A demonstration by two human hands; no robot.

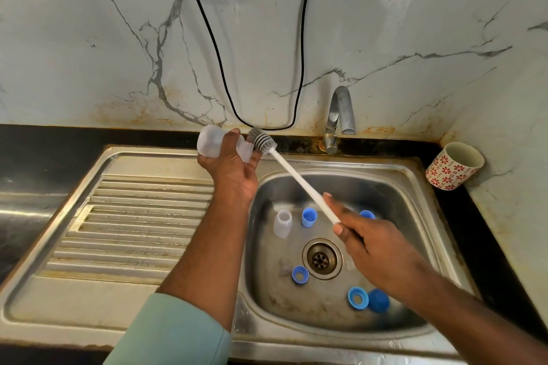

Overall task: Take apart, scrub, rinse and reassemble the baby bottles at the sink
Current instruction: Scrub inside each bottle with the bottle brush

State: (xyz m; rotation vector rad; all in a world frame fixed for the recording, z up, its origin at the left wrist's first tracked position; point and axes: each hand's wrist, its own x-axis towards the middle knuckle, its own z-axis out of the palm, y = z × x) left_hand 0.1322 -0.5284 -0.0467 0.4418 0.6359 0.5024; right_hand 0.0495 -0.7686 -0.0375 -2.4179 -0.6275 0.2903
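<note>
bottle brush poised at the mouth of a held bottle, ready to scrub.

the left hand (234,163) has its grip wrapped round a clear baby bottle (211,141), lying sideways above the sink rim (385,164), mouth toward the brush; the right hand (367,238) pinches the white handle low down, so the grey bristle head (262,141) sits just at the opening. best to line the handle up with the bottle's axis, push straight in, then twist. a second bottle (282,223), blue collars (300,275) and caps (309,217) wait in the basin; the tap (341,115) is dry.
</note>
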